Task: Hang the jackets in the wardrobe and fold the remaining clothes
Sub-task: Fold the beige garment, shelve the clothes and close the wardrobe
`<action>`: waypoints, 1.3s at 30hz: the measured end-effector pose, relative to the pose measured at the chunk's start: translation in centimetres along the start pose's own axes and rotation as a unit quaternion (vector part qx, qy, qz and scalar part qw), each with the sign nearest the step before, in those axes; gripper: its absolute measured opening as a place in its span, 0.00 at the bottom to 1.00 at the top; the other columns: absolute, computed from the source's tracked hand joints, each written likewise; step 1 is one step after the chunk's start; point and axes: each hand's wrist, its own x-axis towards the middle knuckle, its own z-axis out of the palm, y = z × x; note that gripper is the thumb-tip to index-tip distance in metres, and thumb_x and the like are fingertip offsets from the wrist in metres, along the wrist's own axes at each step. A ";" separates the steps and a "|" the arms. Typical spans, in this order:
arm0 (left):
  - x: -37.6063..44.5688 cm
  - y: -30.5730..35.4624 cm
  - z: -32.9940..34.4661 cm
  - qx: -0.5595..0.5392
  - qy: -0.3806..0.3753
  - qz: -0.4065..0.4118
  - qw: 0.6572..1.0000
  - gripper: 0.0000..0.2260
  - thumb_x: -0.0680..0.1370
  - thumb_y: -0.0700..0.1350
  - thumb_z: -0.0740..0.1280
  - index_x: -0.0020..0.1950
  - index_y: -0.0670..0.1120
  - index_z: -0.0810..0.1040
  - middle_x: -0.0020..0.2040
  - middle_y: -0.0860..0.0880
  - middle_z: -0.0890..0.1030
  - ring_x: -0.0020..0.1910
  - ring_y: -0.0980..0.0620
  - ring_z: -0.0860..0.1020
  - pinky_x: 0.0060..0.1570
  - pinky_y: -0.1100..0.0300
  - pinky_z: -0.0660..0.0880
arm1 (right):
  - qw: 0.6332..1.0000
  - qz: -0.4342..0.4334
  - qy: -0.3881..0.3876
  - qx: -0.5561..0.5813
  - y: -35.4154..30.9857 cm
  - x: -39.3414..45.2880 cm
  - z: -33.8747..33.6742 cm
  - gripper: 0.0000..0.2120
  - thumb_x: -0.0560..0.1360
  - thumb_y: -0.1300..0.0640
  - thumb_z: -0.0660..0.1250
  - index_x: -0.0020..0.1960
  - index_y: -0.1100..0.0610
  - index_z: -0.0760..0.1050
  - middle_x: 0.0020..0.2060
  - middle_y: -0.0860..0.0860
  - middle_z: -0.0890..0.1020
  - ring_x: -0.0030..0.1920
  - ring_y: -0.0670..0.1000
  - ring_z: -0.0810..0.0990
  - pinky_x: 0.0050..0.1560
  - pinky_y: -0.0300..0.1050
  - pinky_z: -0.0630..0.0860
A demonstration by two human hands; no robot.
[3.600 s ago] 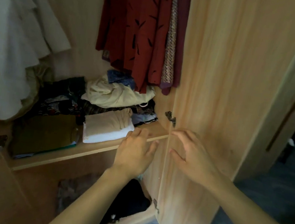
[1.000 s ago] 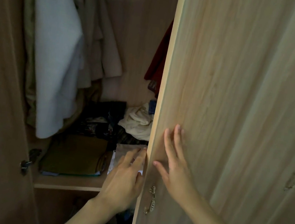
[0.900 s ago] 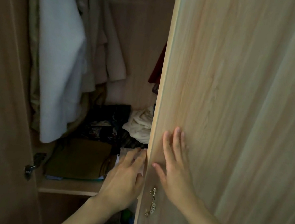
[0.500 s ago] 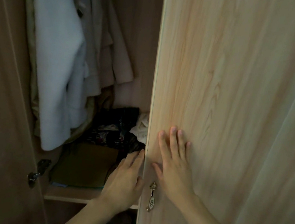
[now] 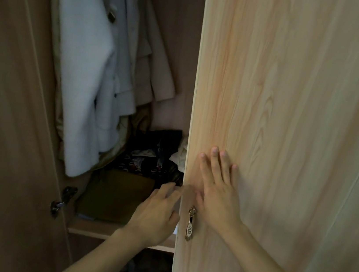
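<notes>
Head camera looks down at both hands against a light wood wardrobe door (image 5: 280,117). The right hand (image 5: 218,194) lies flat on the door's face, fingers straight and slightly spread, holding nothing. Just below and left of its wrist sits the ornate metal door handle (image 5: 190,224), untouched. The left hand (image 5: 154,215) reaches beside the door's free edge with its fingers loosely extended; its fingertips are blurred at that edge, so contact cannot be told, and it holds nothing. Above and left of the left hand hang the jackets: a white jacket (image 5: 79,71) in front and a beige jacket (image 5: 158,68) behind. Directly beyond its fingertips, folded clothes (image 5: 117,194) rest on the shelf (image 5: 96,230), an olive piece nearest and dark patterned fabric behind.
</notes>
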 end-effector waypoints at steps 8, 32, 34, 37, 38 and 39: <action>-1.3 1.2 -1.8 0.005 0.012 -0.004 1.000 0.25 0.81 0.52 0.55 0.77 0.60 0.53 0.77 0.56 0.57 0.73 0.52 0.61 0.69 0.57 0.67 | 0.996 -0.019 -0.008 0.081 -0.2 -0.2 -1.1 0.40 0.75 0.51 0.68 0.81 0.55 0.51 0.80 0.56 0.45 0.80 0.58 0.40 0.76 0.65 0.53; -25.7 -4.9 -12.7 0.033 0.125 -0.038 0.991 0.23 0.81 0.63 0.52 0.74 0.58 0.64 0.72 0.60 0.65 0.69 0.57 0.66 0.66 0.58 0.71 | 0.957 -0.061 -0.137 0.249 -21.1 -9.3 -9.4 0.32 0.79 0.36 0.55 0.79 0.48 0.56 0.77 0.48 0.61 0.77 0.50 0.56 0.75 0.50 0.61; -28.6 -5.7 -13.9 0.029 0.127 -0.026 0.991 0.23 0.81 0.63 0.51 0.74 0.58 0.63 0.73 0.59 0.65 0.69 0.57 0.66 0.67 0.58 0.70 | 0.957 -0.051 -0.140 0.247 -24.0 -11.0 -10.7 0.31 0.80 0.36 0.56 0.79 0.47 0.56 0.77 0.47 0.60 0.77 0.49 0.56 0.75 0.51 0.62; -32.0 -6.5 -15.5 0.018 0.123 -0.028 0.992 0.24 0.81 0.62 0.51 0.75 0.57 0.63 0.74 0.58 0.64 0.71 0.56 0.64 0.69 0.57 0.69 | 0.956 -0.031 -0.156 0.247 -27.8 -13.4 -12.5 0.31 0.79 0.35 0.54 0.78 0.44 0.56 0.77 0.45 0.59 0.77 0.48 0.56 0.76 0.50 0.60; -32.9 -6.6 -16.0 0.010 0.122 -0.030 0.992 0.23 0.82 0.61 0.52 0.75 0.55 0.63 0.74 0.57 0.64 0.71 0.55 0.64 0.69 0.56 0.68 | 0.955 -0.032 -0.162 0.245 -28.8 -14.1 -13.0 0.31 0.79 0.34 0.54 0.78 0.43 0.55 0.77 0.44 0.59 0.77 0.48 0.56 0.75 0.49 0.60; -33.7 -6.7 -16.5 0.004 0.120 -0.029 0.992 0.23 0.82 0.61 0.53 0.75 0.54 0.64 0.74 0.57 0.65 0.71 0.55 0.64 0.69 0.56 0.68 | 0.956 -0.035 -0.164 0.241 -29.7 -14.8 -13.5 0.31 0.79 0.34 0.53 0.78 0.43 0.55 0.77 0.44 0.59 0.77 0.47 0.56 0.75 0.49 0.60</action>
